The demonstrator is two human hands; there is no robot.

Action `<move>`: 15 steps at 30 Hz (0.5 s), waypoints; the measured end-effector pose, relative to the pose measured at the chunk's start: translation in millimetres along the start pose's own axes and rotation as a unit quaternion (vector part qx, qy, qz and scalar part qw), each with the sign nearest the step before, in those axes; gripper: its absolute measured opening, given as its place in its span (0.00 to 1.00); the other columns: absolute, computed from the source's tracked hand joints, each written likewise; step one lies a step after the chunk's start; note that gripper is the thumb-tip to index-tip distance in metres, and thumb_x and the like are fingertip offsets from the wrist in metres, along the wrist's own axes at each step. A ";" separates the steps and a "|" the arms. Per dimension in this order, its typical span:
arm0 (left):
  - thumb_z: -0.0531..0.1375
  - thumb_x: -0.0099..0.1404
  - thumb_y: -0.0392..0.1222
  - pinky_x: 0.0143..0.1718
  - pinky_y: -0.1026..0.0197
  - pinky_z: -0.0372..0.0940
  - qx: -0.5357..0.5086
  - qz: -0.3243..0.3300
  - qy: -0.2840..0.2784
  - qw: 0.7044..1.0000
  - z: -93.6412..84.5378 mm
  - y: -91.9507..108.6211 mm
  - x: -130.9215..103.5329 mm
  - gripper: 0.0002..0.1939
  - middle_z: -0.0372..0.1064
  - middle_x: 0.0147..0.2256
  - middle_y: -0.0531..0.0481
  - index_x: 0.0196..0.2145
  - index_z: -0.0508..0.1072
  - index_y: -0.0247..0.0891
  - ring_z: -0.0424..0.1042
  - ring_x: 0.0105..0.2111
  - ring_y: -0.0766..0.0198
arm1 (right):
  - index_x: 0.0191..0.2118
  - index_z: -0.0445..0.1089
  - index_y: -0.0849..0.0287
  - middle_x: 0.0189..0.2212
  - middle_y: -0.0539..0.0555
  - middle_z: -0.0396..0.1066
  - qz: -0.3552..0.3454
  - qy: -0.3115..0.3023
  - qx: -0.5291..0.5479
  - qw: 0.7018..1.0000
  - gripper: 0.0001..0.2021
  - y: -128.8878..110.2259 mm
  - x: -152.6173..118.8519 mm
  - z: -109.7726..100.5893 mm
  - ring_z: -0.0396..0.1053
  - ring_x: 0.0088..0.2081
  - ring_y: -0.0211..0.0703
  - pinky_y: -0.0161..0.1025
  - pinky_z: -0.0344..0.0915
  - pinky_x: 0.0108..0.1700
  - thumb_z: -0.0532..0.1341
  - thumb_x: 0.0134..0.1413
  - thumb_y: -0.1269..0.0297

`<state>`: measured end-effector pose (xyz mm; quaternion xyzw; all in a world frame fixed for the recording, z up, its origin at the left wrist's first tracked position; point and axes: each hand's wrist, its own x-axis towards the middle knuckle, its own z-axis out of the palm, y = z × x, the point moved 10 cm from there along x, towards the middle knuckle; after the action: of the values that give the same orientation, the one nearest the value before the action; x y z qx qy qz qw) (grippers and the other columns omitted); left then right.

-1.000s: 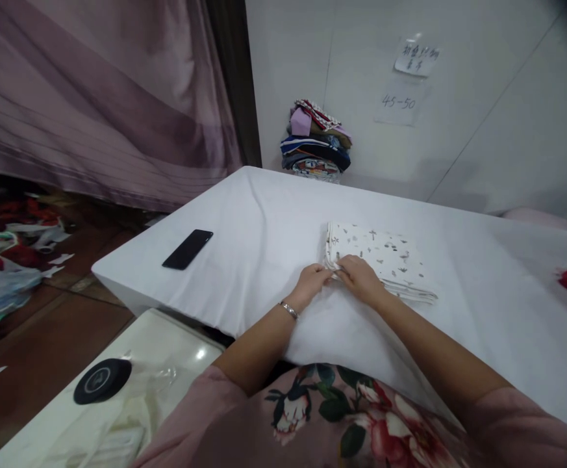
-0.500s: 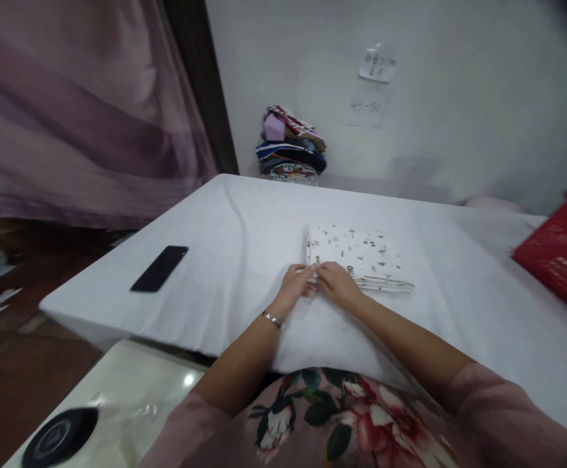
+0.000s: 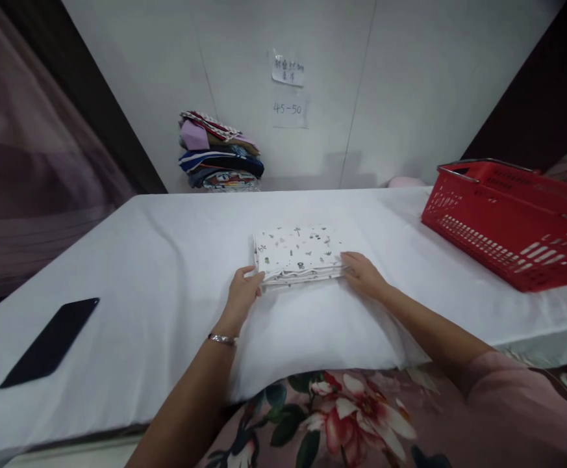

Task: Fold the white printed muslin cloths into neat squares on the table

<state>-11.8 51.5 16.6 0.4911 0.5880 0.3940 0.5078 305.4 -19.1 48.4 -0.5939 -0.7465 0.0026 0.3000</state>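
Observation:
A folded white cloth (image 3: 300,249) with small dark printed figures lies on the white-covered table (image 3: 166,338), its layered folds facing me. My left hand (image 3: 244,292) pinches its near left corner, thumb on top and fingers under the edge. At the near right corner, my right hand (image 3: 364,273) grips the folded layers, thumb above and the other fingers partly hidden. The cloth rests flat between both hands.
A red plastic basket (image 3: 512,227) with metal handles stands on the table at the right. A black phone-like slab (image 3: 52,341) lies at the left. Behind the table's far edge rises a pile of folded clothes (image 3: 221,153). Paper notes (image 3: 289,107) hang on the wall.
My right hand has moved from beside the left hand to the cloth's right corner, so the hands are now apart. The view has turned right, bringing more of the red basket in.

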 end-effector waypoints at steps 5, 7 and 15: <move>0.61 0.53 0.48 0.18 0.69 0.52 0.069 0.033 0.021 0.997 -3.4 20.4 -3.3 0.26 0.63 0.18 0.57 0.48 0.64 0.34 0.58 0.16 0.71 | 0.48 0.70 0.57 0.49 0.57 0.69 0.181 0.017 0.126 0.975 0.19 50.7 -17.7 -7.2 0.67 0.48 0.49 0.47 0.64 0.51 0.58 0.51 0.59; 0.61 0.53 0.47 0.19 0.68 0.53 0.100 0.042 0.027 0.994 -4.9 23.5 -3.6 0.26 0.63 0.19 0.57 0.49 0.64 0.35 0.59 0.17 0.71 | 0.48 0.71 0.58 0.42 0.55 0.72 0.262 0.008 0.199 0.944 0.19 61.6 -21.4 -2.6 0.69 0.41 0.45 0.41 0.66 0.44 0.58 0.50 0.59; 0.58 0.53 0.46 0.17 0.68 0.50 0.131 -0.042 0.000 0.990 -4.8 -16.9 8.1 0.30 0.58 0.13 0.58 0.53 0.63 0.30 0.57 0.15 0.68 | 0.27 0.68 0.62 0.17 0.49 0.65 0.398 -0.100 0.253 0.876 0.18 75.1 -14.5 16.9 0.60 0.20 0.33 0.31 0.57 0.22 0.59 0.51 0.50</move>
<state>-19.6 56.1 -0.5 0.5288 0.6545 0.2918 0.4549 365.8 -3.9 1.0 -0.7410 -0.4472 0.3698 0.3378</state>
